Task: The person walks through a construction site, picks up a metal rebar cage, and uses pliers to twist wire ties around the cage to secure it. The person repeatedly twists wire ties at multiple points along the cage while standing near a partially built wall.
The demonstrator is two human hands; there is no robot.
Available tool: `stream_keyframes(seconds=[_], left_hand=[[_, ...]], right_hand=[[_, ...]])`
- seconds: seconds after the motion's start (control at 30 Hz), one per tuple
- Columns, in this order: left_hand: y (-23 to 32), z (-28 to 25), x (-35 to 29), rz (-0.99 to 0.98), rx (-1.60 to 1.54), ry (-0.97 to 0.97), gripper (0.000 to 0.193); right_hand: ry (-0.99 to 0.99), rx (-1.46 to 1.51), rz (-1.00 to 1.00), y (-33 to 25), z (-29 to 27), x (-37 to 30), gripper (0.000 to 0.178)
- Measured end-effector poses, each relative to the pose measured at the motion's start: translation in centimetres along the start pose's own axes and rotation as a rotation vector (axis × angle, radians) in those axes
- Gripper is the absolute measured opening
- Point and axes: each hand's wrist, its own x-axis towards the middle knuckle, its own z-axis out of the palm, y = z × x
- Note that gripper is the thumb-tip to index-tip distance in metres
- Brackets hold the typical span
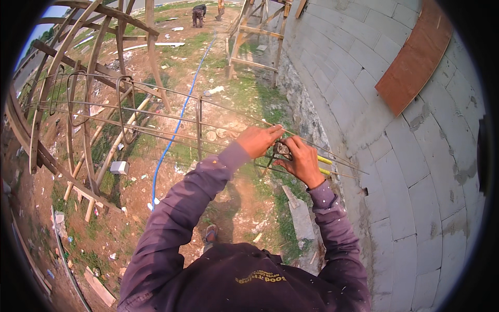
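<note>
Long thin steel rods [171, 92] run across in front of me, joined by bent square stirrups [199, 122] into a reinforcement cage. My left hand [258, 141] is closed over the upper rod, its fingertips close to my right hand. Curled around the metal head of a pair of pincers [281, 151], my right hand [303, 162] sits just to the right. The tool's yellow handles [325, 160] stick out past that hand toward the wall. Part of the grip is hidden behind my fingers.
A grey block wall [400, 171] rises on the right, with a reddish-brown board [413, 62] against it. Wooden frames [96, 78] support the cage at left. A blue hose [179, 122] crosses the littered ground. Beyond stand a wooden trestle [257, 39] and two people [199, 14].
</note>
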Motion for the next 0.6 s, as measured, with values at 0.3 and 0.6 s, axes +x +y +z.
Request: stream_keyframes(seconds=[0.3,0.6], left_hand=[[-1.0,-0.8,0.7,-0.053,-0.087,-0.114,0.042],[-0.8,-0.2,0.7,-0.099,-0.18,-0.073,0.033]], right_hand=[[0.044,-0.038,0.25,1.0,2.4,1.3,0.022],[-0.152,1.148,1.217,2.5,2.8,2.3,0.046]])
